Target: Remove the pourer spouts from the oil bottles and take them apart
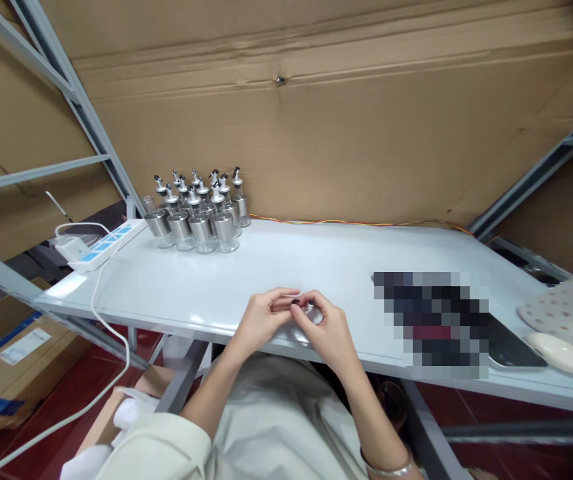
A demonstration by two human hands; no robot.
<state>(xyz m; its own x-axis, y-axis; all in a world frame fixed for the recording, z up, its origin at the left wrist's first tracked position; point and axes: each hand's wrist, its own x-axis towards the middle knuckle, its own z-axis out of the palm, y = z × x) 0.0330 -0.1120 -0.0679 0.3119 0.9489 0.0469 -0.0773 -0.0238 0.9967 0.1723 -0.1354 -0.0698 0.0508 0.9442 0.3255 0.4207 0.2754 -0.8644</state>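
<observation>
My left hand (pixel 262 317) and my right hand (pixel 327 330) meet over the near edge of the white table (pixel 316 267). Both hands are closed around a small silver pourer cap (pixel 311 308), held between the fingertips. The cap is partly hidden by my fingers. A cluster of several glass bottles with steel bands and pourer spouts (pixel 199 213) stands at the back left of the table, well away from my hands.
A white and blue power strip (pixel 103 245) lies at the table's left end, its cable hanging to the floor. A dark phone (pixel 511 347), a white oval object (pixel 561 353) and a dotted cloth (pixel 571 310) lie at the right. Cardboard walls the back; a box (pixel 11 353) sits lower left.
</observation>
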